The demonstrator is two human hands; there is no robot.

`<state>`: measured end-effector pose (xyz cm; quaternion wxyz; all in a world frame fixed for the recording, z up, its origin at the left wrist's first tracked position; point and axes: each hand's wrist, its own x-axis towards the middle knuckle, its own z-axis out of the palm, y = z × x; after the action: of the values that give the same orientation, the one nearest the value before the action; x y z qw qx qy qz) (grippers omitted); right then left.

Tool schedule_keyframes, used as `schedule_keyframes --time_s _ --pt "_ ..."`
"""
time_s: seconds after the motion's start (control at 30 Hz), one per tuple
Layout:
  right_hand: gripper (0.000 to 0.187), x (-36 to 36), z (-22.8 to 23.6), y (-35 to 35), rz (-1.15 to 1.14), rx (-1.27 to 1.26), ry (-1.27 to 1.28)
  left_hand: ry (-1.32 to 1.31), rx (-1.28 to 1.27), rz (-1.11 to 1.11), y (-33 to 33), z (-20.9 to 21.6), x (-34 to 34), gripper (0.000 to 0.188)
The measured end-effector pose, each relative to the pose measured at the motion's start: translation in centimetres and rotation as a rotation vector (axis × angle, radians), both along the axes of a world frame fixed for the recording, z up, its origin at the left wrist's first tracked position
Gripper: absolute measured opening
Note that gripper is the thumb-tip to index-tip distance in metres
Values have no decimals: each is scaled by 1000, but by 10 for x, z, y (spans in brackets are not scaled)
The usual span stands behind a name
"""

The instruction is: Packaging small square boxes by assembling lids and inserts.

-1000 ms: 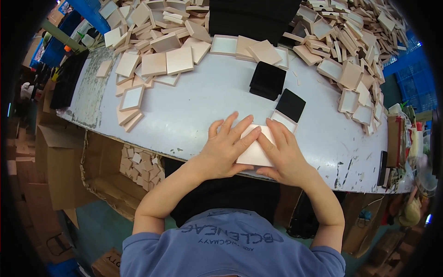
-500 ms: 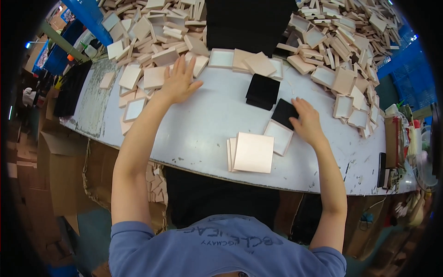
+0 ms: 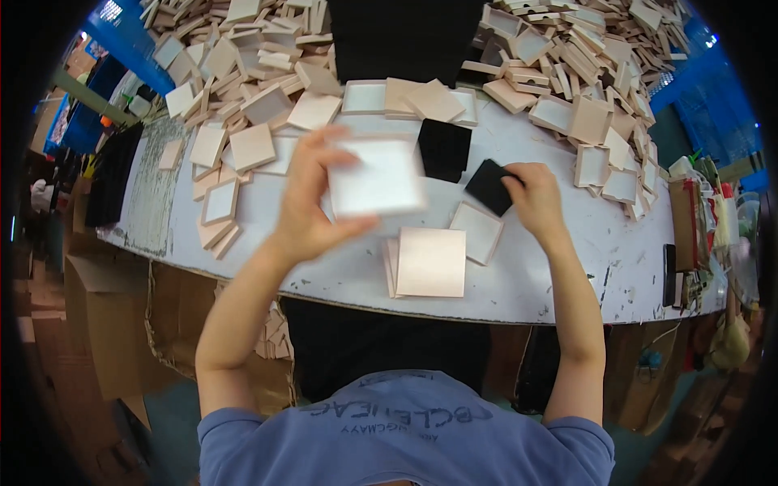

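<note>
My left hand point(image 3: 312, 202) holds a shallow pale square box tray point(image 3: 377, 176) in the air above the white table point(image 3: 267, 243), its white inside facing up; it is blurred. My right hand point(image 3: 531, 193) rests on a black square pad point(image 3: 489, 185) lying on the table. A second black pad point(image 3: 444, 150) lies just behind it. An empty box tray point(image 3: 476, 232) sits beside my right hand. A small stack of closed pink-beige boxes point(image 3: 429, 261) lies at the table's near edge between my arms.
Heaps of pale square box halves point(image 3: 567, 65) cover the far side and left of the table point(image 3: 219, 146). A large black block point(image 3: 401, 36) stands at the back centre. Cardboard boxes point(image 3: 105, 308) sit under the table's left. A dark phone point(image 3: 669, 275) lies at right.
My left hand reached to the pile at the far left, then came back toward the middle carrying a box tray. My right hand moved from the stack onto the black pad.
</note>
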<state>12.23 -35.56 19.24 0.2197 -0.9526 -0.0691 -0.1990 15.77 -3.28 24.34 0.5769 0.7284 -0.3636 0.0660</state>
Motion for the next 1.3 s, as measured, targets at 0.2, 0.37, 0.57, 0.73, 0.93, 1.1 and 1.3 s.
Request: schedule_keyframes --time_s 0.2,0.37,0.57,0.73,0.93,1.1,1.3 --pt "19 -52 51 64 265 -42 -499 -49 228 -144 -23 -43 -67 79" --pt "15 -78 56 89 641 -187 -121 42 213 -73 -29 -48 -71 105" --pt "20 -63 55 77 723 161 80 -36 253 -64 -31 -42 -71 106" --pt "13 -1 22 -24 -110 89 -193 -105 473 -63 -28 -34 -78 74" --pt "12 6 -25 -113 -442 -393 -12 -179 363 -107 -35 -39 -75 55" --pt "9 -18 19 -34 -108 711 -124 -194 336 -108 -30 -40 -78 44" --pt "48 -68 23 73 144 1745 523 -182 96 -113 -34 -57 -71 93"
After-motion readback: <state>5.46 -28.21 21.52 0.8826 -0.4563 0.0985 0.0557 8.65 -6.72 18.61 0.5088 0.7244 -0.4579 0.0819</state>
